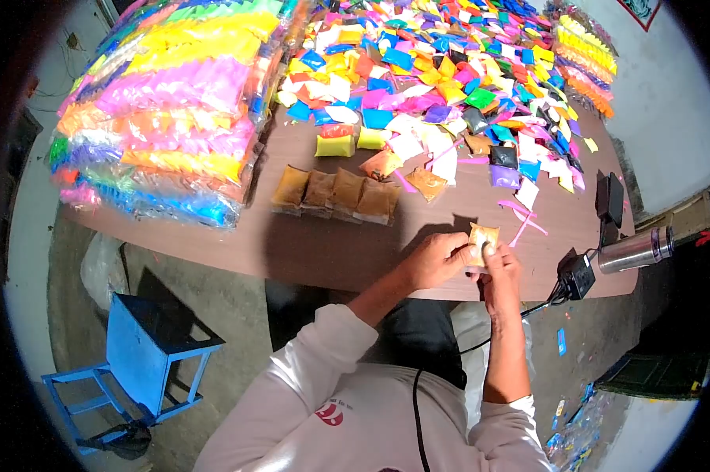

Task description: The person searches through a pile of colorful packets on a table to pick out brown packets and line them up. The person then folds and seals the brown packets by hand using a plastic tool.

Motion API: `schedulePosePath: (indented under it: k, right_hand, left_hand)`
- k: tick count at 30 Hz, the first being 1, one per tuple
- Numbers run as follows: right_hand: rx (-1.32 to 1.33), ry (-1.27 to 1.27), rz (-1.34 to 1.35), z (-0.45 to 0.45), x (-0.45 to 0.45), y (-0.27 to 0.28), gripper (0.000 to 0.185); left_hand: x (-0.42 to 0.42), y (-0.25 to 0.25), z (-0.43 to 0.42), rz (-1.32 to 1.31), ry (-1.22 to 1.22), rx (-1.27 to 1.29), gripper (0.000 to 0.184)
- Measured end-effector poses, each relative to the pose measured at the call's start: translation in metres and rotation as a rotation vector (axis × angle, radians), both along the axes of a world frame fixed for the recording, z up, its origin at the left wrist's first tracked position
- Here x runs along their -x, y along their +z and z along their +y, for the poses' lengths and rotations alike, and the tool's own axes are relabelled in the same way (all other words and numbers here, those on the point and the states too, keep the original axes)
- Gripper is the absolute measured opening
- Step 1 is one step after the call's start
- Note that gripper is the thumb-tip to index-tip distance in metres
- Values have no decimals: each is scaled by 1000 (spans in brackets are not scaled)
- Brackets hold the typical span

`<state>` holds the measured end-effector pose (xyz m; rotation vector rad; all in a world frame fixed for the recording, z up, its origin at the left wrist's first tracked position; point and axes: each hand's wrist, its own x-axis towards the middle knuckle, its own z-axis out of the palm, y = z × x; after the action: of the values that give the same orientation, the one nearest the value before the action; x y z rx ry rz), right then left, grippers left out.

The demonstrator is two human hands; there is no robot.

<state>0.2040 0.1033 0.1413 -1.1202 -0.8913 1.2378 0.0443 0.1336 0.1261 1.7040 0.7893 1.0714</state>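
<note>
Both of my hands meet at the table's front edge around a small tan packet (pixel 483 236). My left hand (pixel 439 258) pinches its left side, and my right hand (pixel 499 271) grips its right side with the thumb on its face. To the left, a row of several brown packets (pixel 335 194) stands close together on the brown table (pixel 331 252). An orange-brown packet (pixel 426 184) and an orange one (pixel 381 164) lie beyond my hands, with yellow packets (pixel 335 145) behind the row.
A large pile of coloured packets (pixel 449 71) covers the back. Stacked clear bags of packets (pixel 174 102) stand at the left. Pink strips (pixel 521 216), a black adapter (pixel 577 275) with cables and a metal bottle (pixel 636 250) are at the right. A blue stool (pixel 138 358) stands below left.
</note>
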Motion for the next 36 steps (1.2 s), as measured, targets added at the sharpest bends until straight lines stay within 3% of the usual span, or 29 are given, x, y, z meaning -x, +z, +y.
schedulePosePath:
  k: [2,5,8,12,16,19,25,32,34,36]
  right_hand:
    - [70,205,-3,2,-6,-4,19]
    - [45,134,42,2,0,-6,17]
    - [15,116,192,1,1,-4,17]
    - [7,156,179,1,-3,-9,20]
    - [33,133,132,2,1,-2,23]
    - [-11,69,172,5,3,0,25]
    - [-13,121,204,5,-7,-11,18]
    - [-40,70,268,4,-5,-12,16]
    - [-53,75,275,4,-1,-8,15]
    - [-11,60,188,3,3,-1,14]
  left_hand:
    - [-2,-3,2,26,26,-50,29]
    - [-8,-18,5,108,83,-33,25]
    - [-4,-3,-2,2,-29,43,21]
    - [-5,-16,2,101,-14,-25,20]
    - [-9,-14,-1,-40,-23,171,20]
    - [-6,-15,-1,7,-77,227,19]
    - [-6,-16,-1,81,-105,79,17]
    - [-5,-12,-1,118,-86,61,17]
    - [-6,-12,-1,65,-100,167,16]
    - [-5,-15,-1,79,-107,165,16]
